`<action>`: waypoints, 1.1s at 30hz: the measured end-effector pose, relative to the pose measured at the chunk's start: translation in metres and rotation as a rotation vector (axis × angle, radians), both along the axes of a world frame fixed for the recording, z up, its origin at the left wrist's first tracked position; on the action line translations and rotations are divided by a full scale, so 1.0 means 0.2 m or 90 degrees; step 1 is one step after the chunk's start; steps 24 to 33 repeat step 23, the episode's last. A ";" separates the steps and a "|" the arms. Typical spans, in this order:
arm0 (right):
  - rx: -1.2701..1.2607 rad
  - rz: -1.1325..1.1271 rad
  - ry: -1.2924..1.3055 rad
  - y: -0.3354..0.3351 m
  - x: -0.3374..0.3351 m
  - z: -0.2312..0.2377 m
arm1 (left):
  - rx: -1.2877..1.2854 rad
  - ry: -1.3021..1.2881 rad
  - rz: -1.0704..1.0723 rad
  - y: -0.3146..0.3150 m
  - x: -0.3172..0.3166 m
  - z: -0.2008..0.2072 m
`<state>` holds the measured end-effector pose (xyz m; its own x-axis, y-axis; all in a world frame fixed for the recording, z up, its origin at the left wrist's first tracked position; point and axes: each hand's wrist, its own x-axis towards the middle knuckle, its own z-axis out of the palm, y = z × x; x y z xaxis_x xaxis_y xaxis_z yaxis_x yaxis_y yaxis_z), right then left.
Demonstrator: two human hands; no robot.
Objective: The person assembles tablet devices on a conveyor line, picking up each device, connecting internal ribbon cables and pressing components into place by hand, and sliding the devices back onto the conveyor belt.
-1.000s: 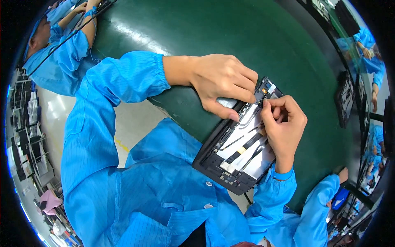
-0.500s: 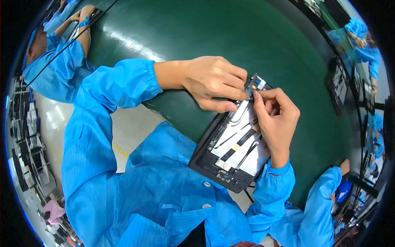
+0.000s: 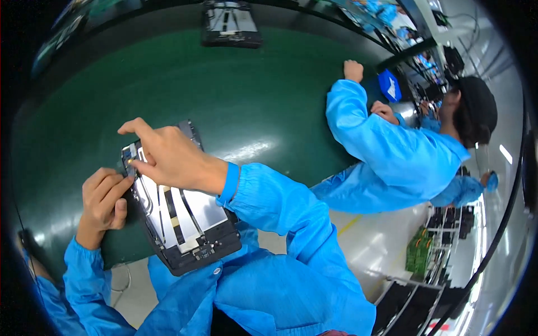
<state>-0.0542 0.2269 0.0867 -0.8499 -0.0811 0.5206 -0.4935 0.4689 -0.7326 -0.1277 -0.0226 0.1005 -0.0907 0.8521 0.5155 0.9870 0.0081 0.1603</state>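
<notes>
An opened tablet lies tilted at the near edge of the green table, its inside up. Bare silver-white plate, dark flat cables and a black frame with small boards show in it. At its upper left corner, my left hand is closed, fingers curled and fingertips against the tablet's edge. My right hand reaches across the tablet's upper part. Its thumb rests on the small parts at that corner, while the index finger stretches out away from it. The right palm hides part of the tablet's upper end.
Another opened tablet lies at the far side of the green table. To the right sits a co-worker in blue, an arm on the table near a blue container. Racks stand on the floor at lower right.
The view has swung to the right, so my hands and tablet appear farther left. My right thumb and index finger, pinched together before, are now apart. My left hand has shifted to the tablet's left edge.
</notes>
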 end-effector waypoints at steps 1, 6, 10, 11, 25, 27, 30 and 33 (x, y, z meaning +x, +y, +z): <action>-0.025 0.021 -0.020 0.01 0.01 0.01 | 0.001 0.006 0.014 0.00 0.01 -0.01; -0.031 -0.044 0.100 0.11 -0.02 0.00 | 0.012 0.025 -0.162 -0.01 0.22 -0.05; -0.067 -0.183 0.079 0.29 -0.08 0.00 | -0.194 -0.055 -0.273 0.15 0.46 0.01; -0.075 -0.220 0.077 0.34 -0.10 -0.02 | -0.244 -0.071 -0.273 0.18 0.47 0.01; 0.034 -0.389 0.044 0.38 -0.41 -0.20 | -0.176 -0.193 -0.195 0.17 0.54 -0.09; 0.034 -0.389 0.044 0.38 -0.41 -0.20 | -0.176 -0.193 -0.195 0.17 0.54 -0.09; 0.034 -0.389 0.044 0.38 -0.41 -0.20 | -0.176 -0.193 -0.195 0.17 0.54 -0.09; 0.034 -0.389 0.044 0.38 -0.41 -0.20 | -0.176 -0.193 -0.195 0.17 0.54 -0.09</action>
